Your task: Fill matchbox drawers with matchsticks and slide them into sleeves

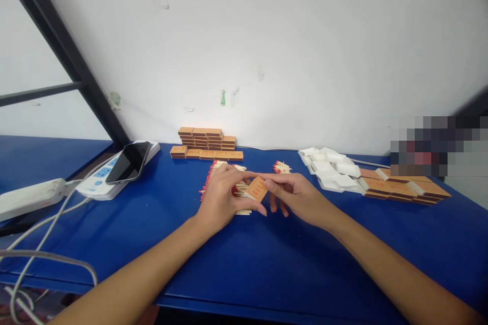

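Observation:
Both my hands meet over the middle of a blue table [267,259]. My left hand [221,195] and my right hand [299,195] pinch one small orange matchbox [256,189] between their fingertips, tilted, just above the table. Under my left hand lies a loose pile of red-tipped matches [208,179]. A smaller bunch of matches [281,166] lies just beyond my right hand.
A stack of closed orange matchboxes [206,143] stands against the white wall. White inner trays [331,166] and flat orange sleeves [404,188] lie at the right. At the left are a phone [128,162] on a power strip [99,185], a white adapter [30,197] and cables.

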`<state>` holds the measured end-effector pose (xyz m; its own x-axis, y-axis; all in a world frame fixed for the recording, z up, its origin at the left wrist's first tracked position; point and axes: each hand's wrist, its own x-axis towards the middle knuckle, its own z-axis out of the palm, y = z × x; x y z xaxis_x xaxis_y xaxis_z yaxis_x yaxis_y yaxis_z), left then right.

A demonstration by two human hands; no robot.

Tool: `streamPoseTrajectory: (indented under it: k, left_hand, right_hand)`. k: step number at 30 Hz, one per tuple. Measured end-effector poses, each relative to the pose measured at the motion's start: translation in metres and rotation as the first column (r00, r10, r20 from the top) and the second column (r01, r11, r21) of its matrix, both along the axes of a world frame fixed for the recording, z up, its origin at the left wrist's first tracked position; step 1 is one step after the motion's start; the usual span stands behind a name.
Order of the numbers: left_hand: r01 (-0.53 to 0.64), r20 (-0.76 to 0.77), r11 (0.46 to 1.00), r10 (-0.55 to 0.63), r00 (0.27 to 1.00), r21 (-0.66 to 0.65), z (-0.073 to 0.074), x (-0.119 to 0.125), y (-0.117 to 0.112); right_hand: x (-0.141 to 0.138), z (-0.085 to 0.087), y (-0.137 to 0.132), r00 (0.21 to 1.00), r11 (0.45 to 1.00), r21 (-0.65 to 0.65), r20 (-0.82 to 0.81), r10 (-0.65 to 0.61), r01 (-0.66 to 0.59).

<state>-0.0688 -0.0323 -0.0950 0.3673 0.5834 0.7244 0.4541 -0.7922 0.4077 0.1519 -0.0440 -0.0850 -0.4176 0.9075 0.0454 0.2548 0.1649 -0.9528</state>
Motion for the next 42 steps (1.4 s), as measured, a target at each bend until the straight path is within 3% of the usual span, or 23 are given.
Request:
streamPoseTrajectory:
  k: [4, 7, 9, 12, 16, 18, 20, 26, 32, 36, 42]
  left_hand:
    - [-0.014, -0.018, 1.0, 0.014, 1.0, 0.021, -0.006, 0.004, -0.003]
    - [-0.09, -0.065, 0.996, 0.089, 0.994, -0.021, -0.005, 0.0, 0.0]
    - [-0.126, -0.133, 0.991, 0.119, 0.984, -0.046, 0.006, -0.012, 0.01]
    - [-0.16, -0.23, 0.981, 0.132, 0.964, -0.111, 0.036, -0.048, 0.037]
    - [-0.423, -0.458, 0.899, 0.33, 0.825, -0.116, 0.073, -0.105, 0.083]
    - [-0.536, -0.556, 0.841, 0.408, 0.724, -0.081, 0.078, -0.123, 0.101]
    - [-0.545, -0.615, 0.832, 0.376, 0.693, -0.106, 0.075, -0.131, 0.114]
    - [-0.562, -0.633, 0.816, 0.365, 0.683, -0.136, 0.049, -0.133, 0.13]
    - [-0.548, -0.633, 0.824, 0.349, 0.691, -0.143, 0.044, -0.131, 0.129]
    - [-0.524, -0.606, 0.836, 0.334, 0.722, -0.164, 0.058, -0.129, 0.129]
    - [-0.443, -0.483, 0.872, 0.303, 0.822, -0.208, 0.11, -0.109, 0.128]
  right_hand:
    - [-0.007, -0.001, -0.003, 1.0, 1.0, 0.009, 0.029, 0.002, -0.002]
    - [-0.004, -0.005, 0.001, 0.994, 0.994, 0.034, 0.029, -0.108, 0.107]
    - [0.003, -0.008, 0.007, 0.978, 0.975, 0.092, 0.04, -0.207, 0.203]
    - [0.013, -0.009, 0.014, 0.949, 0.937, 0.204, 0.076, -0.305, 0.285]
    - [0.021, -0.007, 0.019, 0.926, 0.905, 0.298, 0.127, -0.354, 0.305]
    - [0.023, -0.006, 0.019, 0.925, 0.9, 0.323, 0.141, -0.352, 0.293]
    - [0.023, -0.005, 0.019, 0.928, 0.897, 0.346, 0.149, -0.342, 0.275]
    - [0.025, -0.006, 0.02, 0.925, 0.887, 0.39, 0.179, -0.335, 0.246]
    - [0.025, -0.009, 0.022, 0.928, 0.882, 0.413, 0.182, -0.324, 0.227]
    - [0.029, -0.007, 0.025, 0.912, 0.853, 0.463, 0.194, -0.362, 0.24]
    - [0.049, 0.002, 0.035, 0.77, 0.747, 0.606, 0.329, -0.547, 0.272]
